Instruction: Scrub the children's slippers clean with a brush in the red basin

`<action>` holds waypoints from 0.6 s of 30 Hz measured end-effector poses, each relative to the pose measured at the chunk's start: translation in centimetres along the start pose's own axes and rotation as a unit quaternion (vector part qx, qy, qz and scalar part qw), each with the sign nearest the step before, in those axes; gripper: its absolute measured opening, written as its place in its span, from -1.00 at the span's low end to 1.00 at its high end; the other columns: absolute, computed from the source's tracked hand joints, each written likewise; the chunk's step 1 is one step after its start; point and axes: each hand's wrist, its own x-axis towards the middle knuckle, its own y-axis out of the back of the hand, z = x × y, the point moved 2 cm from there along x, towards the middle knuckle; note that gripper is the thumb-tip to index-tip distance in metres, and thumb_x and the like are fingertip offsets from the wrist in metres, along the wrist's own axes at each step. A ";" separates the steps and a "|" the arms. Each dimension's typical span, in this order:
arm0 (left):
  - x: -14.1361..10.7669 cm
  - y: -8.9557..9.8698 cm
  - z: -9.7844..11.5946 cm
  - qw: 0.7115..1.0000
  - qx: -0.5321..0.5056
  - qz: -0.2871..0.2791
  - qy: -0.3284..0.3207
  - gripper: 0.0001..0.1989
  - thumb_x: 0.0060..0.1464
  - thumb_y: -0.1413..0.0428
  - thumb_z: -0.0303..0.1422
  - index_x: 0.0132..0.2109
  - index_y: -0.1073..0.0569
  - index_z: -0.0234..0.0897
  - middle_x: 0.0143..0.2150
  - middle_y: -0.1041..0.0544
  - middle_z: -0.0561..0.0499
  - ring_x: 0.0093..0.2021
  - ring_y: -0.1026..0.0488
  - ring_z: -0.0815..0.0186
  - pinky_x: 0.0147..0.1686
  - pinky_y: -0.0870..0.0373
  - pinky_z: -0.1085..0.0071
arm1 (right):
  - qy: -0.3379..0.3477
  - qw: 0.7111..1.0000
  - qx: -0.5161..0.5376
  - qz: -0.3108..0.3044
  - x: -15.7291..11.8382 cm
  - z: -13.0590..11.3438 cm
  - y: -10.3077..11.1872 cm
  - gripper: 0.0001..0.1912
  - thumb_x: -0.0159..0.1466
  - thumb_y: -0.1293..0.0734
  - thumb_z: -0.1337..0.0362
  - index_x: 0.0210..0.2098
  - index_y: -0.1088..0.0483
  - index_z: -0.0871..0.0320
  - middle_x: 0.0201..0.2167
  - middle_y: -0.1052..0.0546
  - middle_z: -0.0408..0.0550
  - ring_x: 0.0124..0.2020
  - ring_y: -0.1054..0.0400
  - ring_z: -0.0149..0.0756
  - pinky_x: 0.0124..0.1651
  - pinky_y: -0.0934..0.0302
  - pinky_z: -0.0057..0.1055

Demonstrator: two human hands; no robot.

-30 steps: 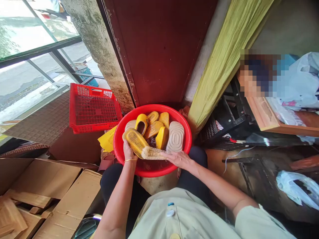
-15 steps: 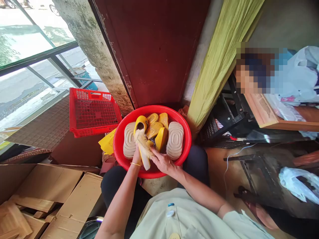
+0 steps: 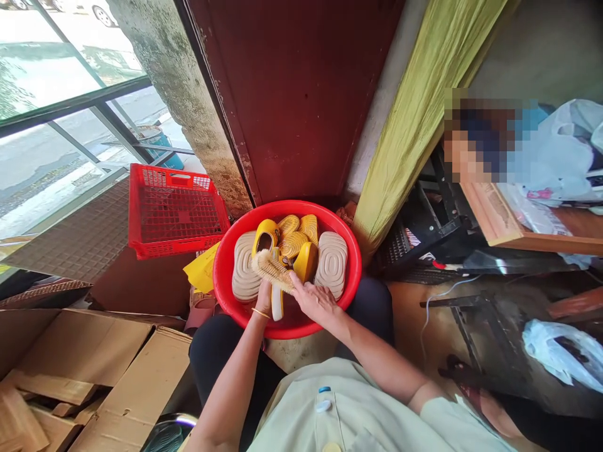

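Left hand (image 3: 265,301): gripping a yellow, white-edged shoe (image 3: 277,306) toward the near edge of a round red plastic basin (image 3: 301,329).
Right hand (image 3: 316,301): holding a pale bristled brush (image 3: 273,271) across it.
Brushing: we're seemingly underway; what's already clean isn't showing.

I see a dark red door (image 3: 306,94) ahead, a yellow-green curtain (image 3: 414,119) beside it, and to my left a red crate (image 3: 179,243) and a cardboard box (image 3: 136,383).
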 end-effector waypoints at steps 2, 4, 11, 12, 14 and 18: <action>-0.2 0.0 0.4 1.000 0.021 0.008 -0.010 -0.50 0.07 -0.25 -0.01 0.01 -0.56 -0.28 0.06 -0.59 -0.15 0.14 -0.48 0.02 0.16 -0.41 0.17 | -0.018 1.000 0.006 0.004 0.9 0.3 1.4 -0.34 0.55 -0.05 0.11 0.55 0.21 0.06 -0.07 -0.65 0.20 -0.11 -0.59 -0.04 -0.07 -0.40 -0.22; -0.3 0.0 0.6 1.000 0.012 0.011 -0.004 -0.42 0.05 -0.26 0.01 0.06 -0.54 -0.33 0.04 -0.61 -0.16 0.08 -0.51 0.03 0.11 -0.44 0.15 | -0.016 1.000 0.017 0.005 1.8 0.5 2.5 -0.35 0.55 -0.04 0.09 0.55 0.18 0.07 -0.07 -0.65 0.19 -0.06 -0.58 -0.04 -0.03 -0.38 -0.23; -0.5 0.0 1.3 0.993 -0.101 0.030 0.056 -0.44 -0.02 -0.30 0.00 -0.02 -0.59 -0.36 -0.07 -0.66 -0.16 0.05 -0.55 -0.04 0.05 -0.51 0.14 | -0.070 0.993 0.091 0.025 4.7 2.2 2.0 -0.38 0.54 -0.04 0.06 0.50 -0.01 0.16 -0.08 -0.65 0.26 -0.02 -0.57 -0.01 -0.01 -0.37 -0.21; -0.6 0.1 1.5 0.986 -0.148 0.022 0.073 -0.42 0.02 -0.27 0.03 0.01 -0.58 -0.36 -0.06 -0.66 -0.17 0.06 -0.55 -0.05 0.07 -0.52 0.13 | -0.080 0.990 0.112 0.034 4.9 2.8 1.6 -0.38 0.54 -0.05 0.09 0.50 0.00 0.19 -0.07 -0.65 0.28 -0.03 -0.57 -0.01 -0.01 -0.37 -0.21; -0.9 0.4 2.2 0.965 -0.243 0.014 0.102 -0.37 0.10 -0.18 0.08 0.10 -0.55 -0.34 -0.04 -0.66 -0.18 0.08 -0.55 -0.07 0.09 -0.53 0.09 | -0.088 0.979 0.175 0.062 4.8 3.8 0.8 -0.37 0.53 -0.07 0.14 0.51 0.02 0.24 -0.04 -0.64 0.29 -0.03 -0.57 -0.02 -0.02 -0.38 -0.22; -0.5 0.6 3.1 0.928 -0.336 0.012 0.158 -0.44 0.18 -0.12 0.03 0.11 -0.53 -0.32 -0.08 -0.68 -0.16 0.05 -0.58 -0.06 0.08 -0.55 0.01 | -0.035 0.953 0.287 0.085 3.8 4.0 -1.2 -0.34 0.51 -0.06 0.12 0.54 0.09 0.13 -0.13 -0.67 0.10 -0.21 -0.60 -0.13 -0.14 -0.44 -0.28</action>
